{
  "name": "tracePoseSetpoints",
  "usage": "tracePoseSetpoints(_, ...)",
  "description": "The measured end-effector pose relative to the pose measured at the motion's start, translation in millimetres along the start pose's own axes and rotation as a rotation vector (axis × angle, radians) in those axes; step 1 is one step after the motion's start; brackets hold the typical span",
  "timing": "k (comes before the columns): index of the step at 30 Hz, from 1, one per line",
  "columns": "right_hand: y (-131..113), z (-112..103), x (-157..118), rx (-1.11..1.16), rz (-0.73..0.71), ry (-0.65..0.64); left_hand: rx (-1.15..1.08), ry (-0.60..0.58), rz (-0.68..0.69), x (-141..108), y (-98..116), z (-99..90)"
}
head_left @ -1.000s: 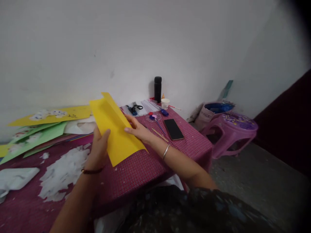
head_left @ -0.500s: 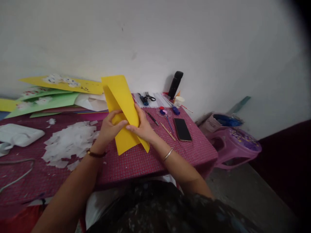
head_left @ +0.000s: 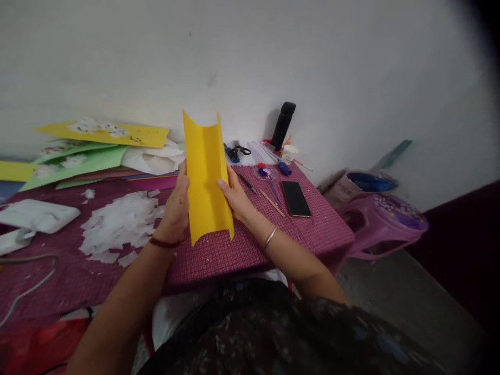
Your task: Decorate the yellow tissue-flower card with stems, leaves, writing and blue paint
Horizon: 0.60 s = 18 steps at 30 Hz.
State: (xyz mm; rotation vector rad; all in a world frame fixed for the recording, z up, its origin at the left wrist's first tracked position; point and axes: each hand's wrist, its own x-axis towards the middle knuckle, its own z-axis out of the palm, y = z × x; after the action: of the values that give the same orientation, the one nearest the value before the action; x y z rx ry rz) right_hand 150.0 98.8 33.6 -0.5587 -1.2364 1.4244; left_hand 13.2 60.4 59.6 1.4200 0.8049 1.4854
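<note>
A sheet of yellow paper (head_left: pixel 207 172) is held above the table, curved into a trough with its two long edges bent up toward me. My left hand (head_left: pixel 178 203) grips its left edge, the fingers mostly hidden behind the sheet. On the opposite edge my right hand (head_left: pixel 236 195) holds on, thumb on the inner face and fingers behind. Just right of that hand lie a dark pen (head_left: pixel 247 183) and a wooden pencil-like stick (head_left: pixel 272 202). Left of my left hand is a pile of torn white paper pieces (head_left: pixel 121 224).
Coloured sheets with white decorations (head_left: pixel 78 166) are stacked against the wall. Scissors (head_left: pixel 241 148), a phone (head_left: pixel 296 199), a black upright object (head_left: pixel 283 125) and a paper cup (head_left: pixel 290 150) stand or lie at right. A pink stool (head_left: pixel 385 234) is beyond the table's right edge.
The yellow sheet, earlier folded over and angled with both thumbs near its middle, has been opened into an upright trough. My hands have moved apart to its two long edges.
</note>
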Motion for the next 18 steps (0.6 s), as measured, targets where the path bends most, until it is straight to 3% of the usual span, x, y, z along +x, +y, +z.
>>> tracePoseSetpoints(5,-6,1,-4,0.061,-0.009,0.007,-0.046,-0.089,0.016,-2,-10,-2.7)
tracePoseSetpoints(12,-13,1,-8,-0.023,-0.039,-0.015,0.281,-0.060,0.137,-4,-29,-11.8)
tracePoseSetpoints(18,-18,0,-9,-0.090,-0.045,-0.019,0.340,-0.066,0.192,-5,-32,-11.4)
